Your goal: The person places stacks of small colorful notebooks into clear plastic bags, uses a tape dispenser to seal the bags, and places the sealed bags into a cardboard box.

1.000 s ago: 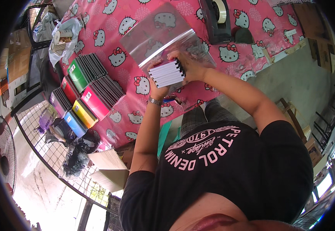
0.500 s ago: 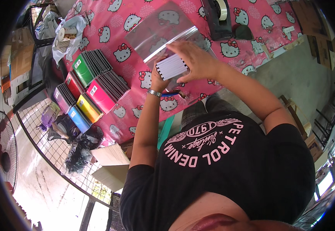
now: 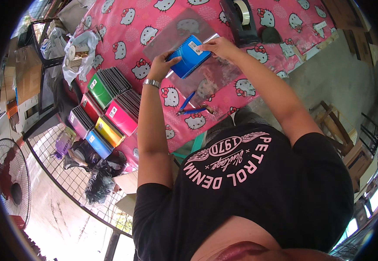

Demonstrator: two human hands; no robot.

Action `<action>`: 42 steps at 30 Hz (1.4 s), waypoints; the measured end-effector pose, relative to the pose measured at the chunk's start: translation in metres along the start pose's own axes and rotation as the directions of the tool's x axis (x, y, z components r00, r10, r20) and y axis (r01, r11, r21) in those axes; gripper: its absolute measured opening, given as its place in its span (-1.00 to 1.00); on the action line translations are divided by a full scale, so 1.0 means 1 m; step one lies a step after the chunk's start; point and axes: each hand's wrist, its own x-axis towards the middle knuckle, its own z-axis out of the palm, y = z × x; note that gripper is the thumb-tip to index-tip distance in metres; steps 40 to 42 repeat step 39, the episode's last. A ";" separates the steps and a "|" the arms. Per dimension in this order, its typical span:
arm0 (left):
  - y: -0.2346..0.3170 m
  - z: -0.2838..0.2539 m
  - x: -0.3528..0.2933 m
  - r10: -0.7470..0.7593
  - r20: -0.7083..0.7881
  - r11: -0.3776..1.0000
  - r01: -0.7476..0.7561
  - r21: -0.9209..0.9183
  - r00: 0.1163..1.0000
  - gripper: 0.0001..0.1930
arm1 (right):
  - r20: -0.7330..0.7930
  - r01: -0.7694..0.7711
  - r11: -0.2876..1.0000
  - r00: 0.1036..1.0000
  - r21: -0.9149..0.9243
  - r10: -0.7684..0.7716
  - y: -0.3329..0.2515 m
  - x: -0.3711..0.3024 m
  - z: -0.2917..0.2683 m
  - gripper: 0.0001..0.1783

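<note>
A blue spiral notebook (image 3: 188, 61), cover up with a white label near its top corner, is held between my two hands. My left hand (image 3: 163, 65) grips its left edge, thumb on the cover. My right hand (image 3: 218, 47) pinches the upper right corner by the label. Whether more notebooks lie under it I cannot tell. Beneath it a clear plastic sheet or bag (image 3: 223, 74) is spread on the pink patterned tablecloth (image 3: 132, 41). Nearer to me lies a blue-handled hand tool (image 3: 192, 109), perhaps pliers.
Stacks of spiral notebooks stand at the left: green (image 3: 100, 88), red (image 3: 89, 106), pink (image 3: 121, 114), purple (image 3: 77, 122), yellow (image 3: 107, 132) and blue (image 3: 97, 145). A black tape dispenser (image 3: 245, 30) sits at the far right, and a white plastic bag (image 3: 79, 54) at the far left.
The held notebooks showed white page edges before; now a blue cover faces up. My left hand has moved left and up, and the blue-handled tool is more fully visible.
</note>
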 end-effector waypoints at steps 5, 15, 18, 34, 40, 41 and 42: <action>0.000 0.005 0.017 0.113 -0.036 0.971 -0.103 0.217 0.993 -0.49 | 0.051 -0.093 0.985 0.994 -0.143 0.101 0.018 0.018 -0.008 -0.49; 0.018 -0.006 0.016 0.010 0.156 0.996 -0.023 0.085 0.988 -0.39 | -0.074 -0.150 0.779 0.967 0.609 0.244 0.045 -0.045 0.024 -0.70; 0.041 0.000 0.019 -0.036 0.194 0.987 0.004 0.163 0.980 -0.37 | 0.139 -0.236 0.628 0.970 0.742 0.200 0.054 -0.048 0.058 -0.93; -0.034 0.035 -0.017 -0.411 -0.243 0.657 0.100 -0.747 0.879 -0.43 | -0.325 0.284 0.937 0.883 -0.205 -0.339 0.037 -0.008 -0.003 -0.59; -0.027 0.067 -0.038 -0.340 -0.265 0.641 0.016 -0.768 0.902 -0.30 | -0.019 0.002 1.000 1.000 -0.010 -0.003 0.008 -0.007 -0.002 -0.52; -0.027 0.067 -0.038 -0.340 -0.265 0.641 0.016 -0.768 0.902 -0.30 | -0.019 0.002 1.000 1.000 -0.010 -0.003 0.008 -0.007 -0.002 -0.52; -0.027 0.067 -0.038 -0.340 -0.265 0.641 0.016 -0.768 0.902 -0.30 | -0.019 0.002 1.000 1.000 -0.010 -0.003 0.008 -0.007 -0.002 -0.52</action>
